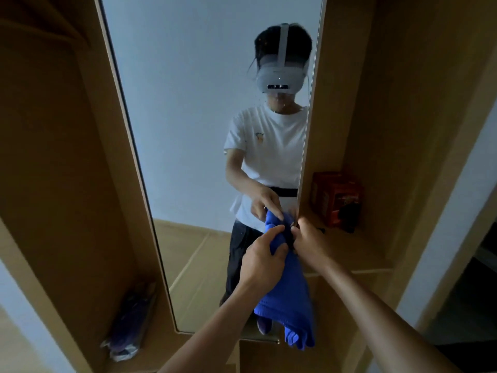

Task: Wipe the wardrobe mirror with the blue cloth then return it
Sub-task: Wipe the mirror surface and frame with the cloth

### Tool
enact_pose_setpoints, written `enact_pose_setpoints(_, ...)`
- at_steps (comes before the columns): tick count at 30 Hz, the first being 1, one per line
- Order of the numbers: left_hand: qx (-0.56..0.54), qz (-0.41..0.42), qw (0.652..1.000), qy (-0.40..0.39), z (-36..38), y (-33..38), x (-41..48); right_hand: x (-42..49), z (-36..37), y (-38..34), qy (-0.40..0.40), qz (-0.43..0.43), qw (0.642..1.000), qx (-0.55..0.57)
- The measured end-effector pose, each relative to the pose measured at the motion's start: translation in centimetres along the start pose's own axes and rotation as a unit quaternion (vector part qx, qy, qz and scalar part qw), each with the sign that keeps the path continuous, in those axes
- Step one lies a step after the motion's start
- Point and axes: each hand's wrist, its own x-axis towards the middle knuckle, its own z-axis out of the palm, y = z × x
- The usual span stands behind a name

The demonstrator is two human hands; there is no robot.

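Both our hands held the blue cloth [287, 297] by the right edge of the mirror [188, 130]: left hand [262, 261] and right hand [309, 238] curled round its bunched top, fingertips partly buried.

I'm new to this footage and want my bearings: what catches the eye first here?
The blue cloth hangs bunched at lower centre, gripped at its top by the left hand and the right hand. Behind it the tall wardrobe mirror fills the middle, showing the person's reflection. A red box sits on the shelf to the mirror's right.

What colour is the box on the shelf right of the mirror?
Red box, seen in the head view.
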Motion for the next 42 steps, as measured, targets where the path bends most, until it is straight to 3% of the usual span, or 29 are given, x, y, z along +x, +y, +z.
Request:
enact_pose_setpoints(29,-0.016,-0.008,1.0,0.01,-5.1,-0.2,-1.5,4.9,1.3,2.2,0.036,0.01,0.992,-0.121)
enact_pose_setpoints(42,-0.021,-0.038,0.998,0.053,-8.9,-1.8,-1.7,5.0,0.6,2.2,0.046,0.016,0.985,-0.167)
